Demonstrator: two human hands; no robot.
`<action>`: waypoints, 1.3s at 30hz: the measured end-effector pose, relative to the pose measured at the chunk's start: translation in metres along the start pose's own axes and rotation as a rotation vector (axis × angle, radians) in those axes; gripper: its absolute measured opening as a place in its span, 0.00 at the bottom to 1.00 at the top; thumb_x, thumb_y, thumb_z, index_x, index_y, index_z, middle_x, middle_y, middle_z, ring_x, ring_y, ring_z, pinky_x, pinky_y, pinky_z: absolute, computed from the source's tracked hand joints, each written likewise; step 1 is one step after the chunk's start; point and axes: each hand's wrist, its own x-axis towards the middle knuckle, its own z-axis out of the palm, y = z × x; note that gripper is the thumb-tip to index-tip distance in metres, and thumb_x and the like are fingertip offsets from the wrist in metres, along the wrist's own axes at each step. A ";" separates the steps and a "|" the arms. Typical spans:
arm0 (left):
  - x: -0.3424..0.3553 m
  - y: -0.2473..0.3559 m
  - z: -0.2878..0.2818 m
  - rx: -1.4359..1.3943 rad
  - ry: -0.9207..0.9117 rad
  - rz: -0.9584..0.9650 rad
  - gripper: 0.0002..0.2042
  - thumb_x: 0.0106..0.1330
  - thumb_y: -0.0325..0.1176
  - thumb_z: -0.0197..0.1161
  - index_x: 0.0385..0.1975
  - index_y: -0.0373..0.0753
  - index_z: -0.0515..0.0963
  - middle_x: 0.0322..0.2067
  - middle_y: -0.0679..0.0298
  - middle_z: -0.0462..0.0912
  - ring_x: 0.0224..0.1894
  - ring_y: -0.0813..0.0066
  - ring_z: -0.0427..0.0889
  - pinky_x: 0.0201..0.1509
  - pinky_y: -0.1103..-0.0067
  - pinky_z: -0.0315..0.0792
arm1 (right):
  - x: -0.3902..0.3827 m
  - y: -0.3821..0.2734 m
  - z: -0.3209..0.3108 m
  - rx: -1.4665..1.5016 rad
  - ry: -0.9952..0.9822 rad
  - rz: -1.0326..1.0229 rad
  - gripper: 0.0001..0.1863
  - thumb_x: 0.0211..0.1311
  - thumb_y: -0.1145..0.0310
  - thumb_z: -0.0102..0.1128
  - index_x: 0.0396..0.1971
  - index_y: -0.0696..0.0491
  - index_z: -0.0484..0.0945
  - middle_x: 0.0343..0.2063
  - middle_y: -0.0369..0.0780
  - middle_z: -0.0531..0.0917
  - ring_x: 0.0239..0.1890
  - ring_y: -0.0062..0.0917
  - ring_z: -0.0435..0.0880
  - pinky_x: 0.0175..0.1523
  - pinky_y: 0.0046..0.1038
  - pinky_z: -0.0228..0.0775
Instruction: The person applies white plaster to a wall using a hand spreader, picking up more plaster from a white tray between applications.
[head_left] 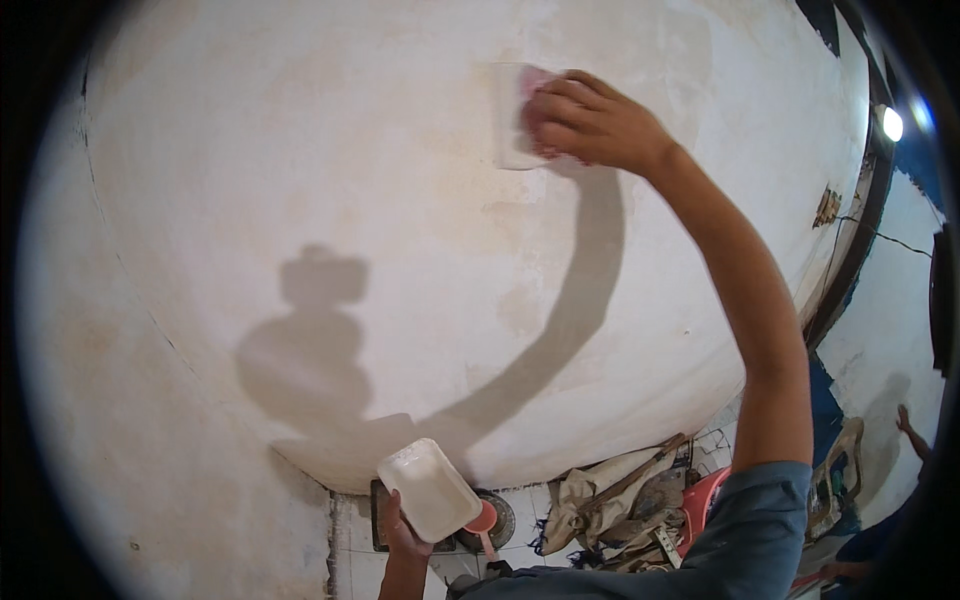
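Note:
High on the pale wall (420, 180), my right hand (590, 122) is closed over a flat, square-edged whitish plate (512, 150) with a pinkish-red part under the fingers. The plate lies against the wall, and motion blurs it, so its exact kind is unclear. My right arm is raised and stretched out. Low down, my left hand (405, 540) grips a shallow white tray (430, 490) by its near left edge, thumb along the side. The tray tilts, its inside facing up, with whitish residue along the far rim.
Below the wall, a pink dipper (483, 520) lies by a dark round object (503, 512). Crumpled sacks (590, 500) and a red basin (700, 505) are right of it. Another person's hand (912, 432) shows at far right, near a chair-like frame (845, 465). A lamp (890, 123) shines above.

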 end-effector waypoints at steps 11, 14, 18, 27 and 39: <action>-0.010 -0.006 0.003 0.049 -0.026 0.042 0.29 0.73 0.50 0.50 0.67 0.38 0.61 0.60 0.54 0.73 0.61 0.54 0.75 0.63 0.57 0.72 | -0.052 0.063 -0.035 -0.218 0.243 -0.006 0.22 0.41 0.68 0.69 0.39 0.47 0.70 0.52 0.45 0.77 0.58 0.44 0.76 0.70 0.43 0.67; -0.009 -0.009 0.003 0.039 -0.008 0.018 0.29 0.73 0.49 0.50 0.67 0.37 0.61 0.60 0.53 0.73 0.61 0.53 0.75 0.64 0.56 0.71 | 0.014 0.058 -0.018 -0.228 0.247 -0.014 0.23 0.44 0.68 0.68 0.44 0.43 0.72 0.55 0.39 0.73 0.63 0.38 0.70 0.69 0.35 0.67; -0.011 -0.011 0.001 -0.003 0.015 0.040 0.29 0.73 0.49 0.51 0.67 0.37 0.62 0.60 0.53 0.73 0.61 0.53 0.75 0.64 0.56 0.71 | 0.042 0.051 -0.014 -0.182 0.167 -0.023 0.19 0.50 0.66 0.67 0.44 0.45 0.74 0.50 0.39 0.75 0.60 0.38 0.71 0.66 0.38 0.66; -0.006 -0.016 -0.015 0.022 0.013 -0.001 0.29 0.73 0.51 0.48 0.66 0.37 0.62 0.60 0.52 0.73 0.61 0.52 0.75 0.64 0.56 0.70 | -0.122 0.130 -0.053 -0.476 -0.119 0.266 0.26 0.42 0.69 0.72 0.45 0.50 0.74 0.57 0.42 0.73 0.65 0.39 0.69 0.73 0.37 0.61; -0.022 -0.020 0.002 -0.041 0.022 0.031 0.28 0.72 0.48 0.53 0.66 0.37 0.63 0.60 0.55 0.74 0.61 0.54 0.75 0.63 0.56 0.71 | 0.033 0.091 -0.015 -0.285 0.139 -0.030 0.21 0.50 0.68 0.65 0.47 0.47 0.75 0.51 0.39 0.75 0.60 0.37 0.71 0.66 0.35 0.66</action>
